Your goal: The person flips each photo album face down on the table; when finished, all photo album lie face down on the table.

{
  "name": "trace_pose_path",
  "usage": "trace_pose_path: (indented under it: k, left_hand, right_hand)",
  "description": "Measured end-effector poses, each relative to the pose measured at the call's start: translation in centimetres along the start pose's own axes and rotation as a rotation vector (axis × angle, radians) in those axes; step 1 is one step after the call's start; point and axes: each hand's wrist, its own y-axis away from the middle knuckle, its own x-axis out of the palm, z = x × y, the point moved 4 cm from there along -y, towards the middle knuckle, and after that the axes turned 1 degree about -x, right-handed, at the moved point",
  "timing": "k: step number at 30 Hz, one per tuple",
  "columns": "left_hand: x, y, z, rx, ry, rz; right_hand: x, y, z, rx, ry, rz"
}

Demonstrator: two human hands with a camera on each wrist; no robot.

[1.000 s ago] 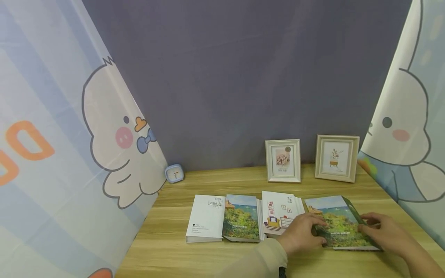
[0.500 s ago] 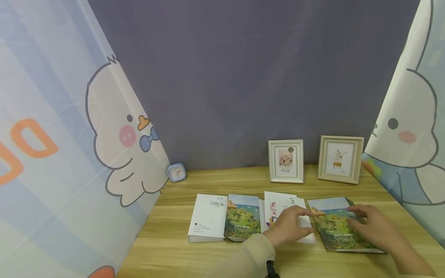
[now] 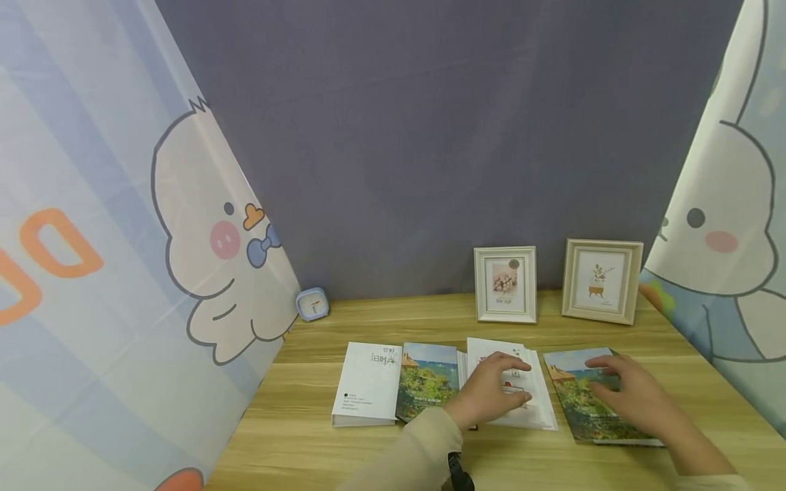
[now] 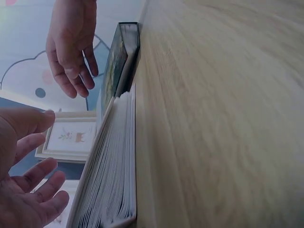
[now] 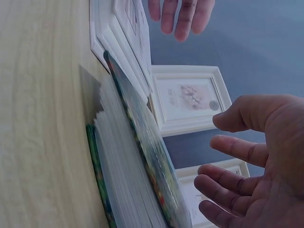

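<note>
Above the white photo album with the furniture drawing my left hand hovers with fingers spread, holding nothing. My right hand is held over the right-hand photo album with a painted seaside garden cover, thumb and fingers apart. In the right wrist view a gap separates that hand from the painted album. Further left lie another painted album and a white album with dark lettering. The left wrist view shows the furniture album's page edges below the left hand.
Two cream picture frames stand along the back, one with flowers and one with a potted plant. A small blue clock is at the back left. Cartoon-print curtains flank the wooden table, and a grey cloth hangs behind.
Both hands have let go of the right-hand painted album and lifted off it. The left hand has moved left over the furniture album; the right hand has drifted slightly left above the painted cover.
</note>
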Motion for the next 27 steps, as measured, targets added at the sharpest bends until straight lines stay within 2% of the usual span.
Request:
trace_pose_path:
  k: [7, 12, 19, 27]
  left_hand:
    - [-0.9, 0.8, 1.1, 0.013, -0.034, -0.053]
    - [-1.5, 1.6, 2.1, -0.016, 0.036, -0.071]
    - [-2.4, 2.6, 3.1, -0.058, 0.059, -0.103]
    - [-3.5, 3.7, 4.0, -0.065, 0.132, -0.125]
  right_hand:
    - [1.0, -0.2, 1.0, -0.026, -0.026, -0.005]
    - [1.6, -0.4, 2.0, -0.048, -0.004, -0.027]
    - [2.3, -0.6, 2.9, -0.082, 0.011, -0.038]
    - [3.1, -0.9, 3.9, -0.122, 0.006, -0.029]
